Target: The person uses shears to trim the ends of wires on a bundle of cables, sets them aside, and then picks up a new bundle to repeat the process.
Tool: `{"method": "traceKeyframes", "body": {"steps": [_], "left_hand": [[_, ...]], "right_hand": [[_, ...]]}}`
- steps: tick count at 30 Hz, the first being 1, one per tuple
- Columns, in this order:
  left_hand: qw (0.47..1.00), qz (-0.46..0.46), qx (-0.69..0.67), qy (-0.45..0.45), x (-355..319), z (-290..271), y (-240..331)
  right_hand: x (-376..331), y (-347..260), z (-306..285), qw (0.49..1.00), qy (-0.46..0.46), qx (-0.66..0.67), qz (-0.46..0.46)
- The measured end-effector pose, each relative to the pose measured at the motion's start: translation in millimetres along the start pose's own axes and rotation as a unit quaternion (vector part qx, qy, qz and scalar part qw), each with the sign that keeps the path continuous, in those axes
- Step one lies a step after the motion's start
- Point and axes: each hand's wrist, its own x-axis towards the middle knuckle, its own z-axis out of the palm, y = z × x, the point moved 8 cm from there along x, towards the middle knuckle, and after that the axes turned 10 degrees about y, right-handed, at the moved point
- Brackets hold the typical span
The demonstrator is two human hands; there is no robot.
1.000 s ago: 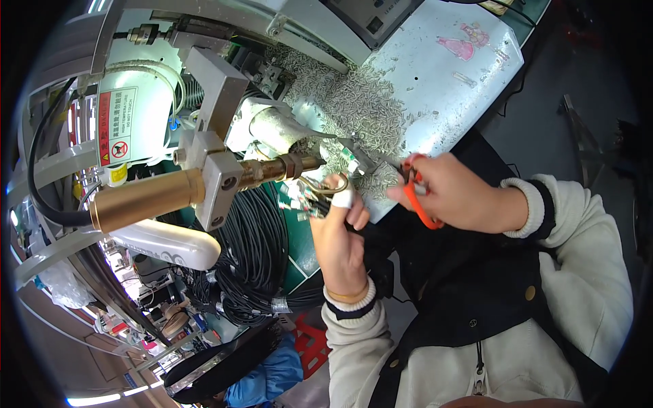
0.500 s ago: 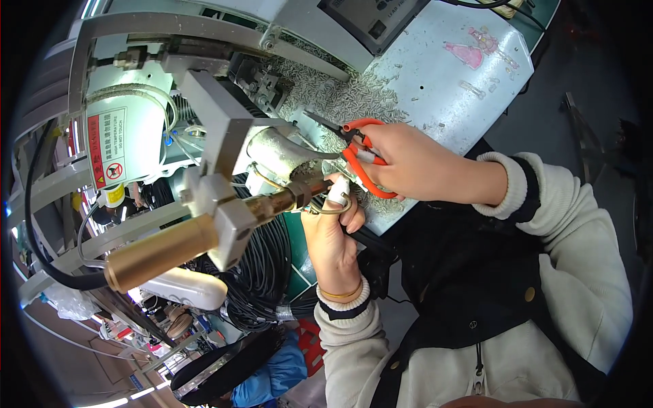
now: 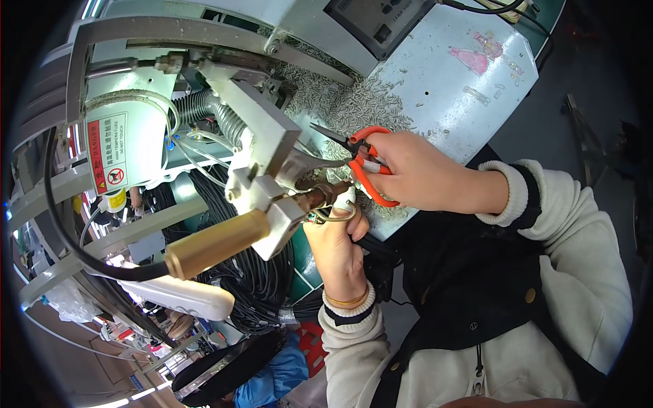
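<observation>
My right hand (image 3: 425, 170) is wrapped round needle-nose pliers (image 3: 373, 183) with orange handles, their dark jaws pointing left over the worktable. Below and left of it, my left hand (image 3: 337, 248) is closed, with a white wrap on one finger, its fingertips beside the metal tip (image 3: 326, 194) of a soldering iron. What those fingertips pinch is hidden behind the tip. A thin yellowish loop (image 3: 338, 218) crosses the fingers, and a black cable (image 3: 379, 250) comes out beside the hand. The iron's brass-coloured handle (image 3: 218, 245) is clamped in a white block (image 3: 275, 217) on the machine's arm.
Small silvery pieces (image 3: 354, 102) lie heaped on the pale worktable (image 3: 435, 75). At the back stands a control box (image 3: 381, 24). A warning label (image 3: 109, 151) marks the machine at left. Coiled black cables (image 3: 255, 285) and a white lamp-like arm (image 3: 183, 296) are below the iron.
The soldering iron and its clamp have moved right, bringing the tip over my left fingertips. The pliers have shifted slightly down, still in my right hand. My left hand has barely moved.
</observation>
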Motion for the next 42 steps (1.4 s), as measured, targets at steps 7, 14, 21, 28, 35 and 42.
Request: {"method": "traceKeyframes", "body": {"steps": [7, 14, 21, 28, 35, 42], "left_hand": [[1.000, -0.021, -0.012, -0.012, -10.2, -3.4, 0.3], [0.999, 0.015, 0.036, 0.010, -50.2, -16.8, -2.8], [0.988, 0.051, 0.145, 0.005, -82.9, -10.1, -16.3], [0.998, -0.021, 0.021, -0.053, -84.9, -6.5, -20.1], [0.995, -0.051, -0.044, -0.071, -87.3, -5.4, -14.4], [0.986, -0.076, -0.122, -0.084, -90.5, -7.0, -15.2]], "right_hand": [[-9.5, -0.7, 1.4, 0.999, -0.005, 0.052, -0.012], [-30.5, -3.6, -14.5, 0.995, 0.011, 0.089, -0.043], [-64.5, -46.7, 11.4, 0.953, -0.113, -0.070, -0.271], [-66.8, -34.5, 1.0, 0.941, 0.052, -0.170, -0.288], [-109.1, -52.6, 1.9, 0.793, 0.100, -0.233, -0.554], [-84.7, -22.1, 2.9, 0.956, -0.015, 0.047, -0.289]]}}
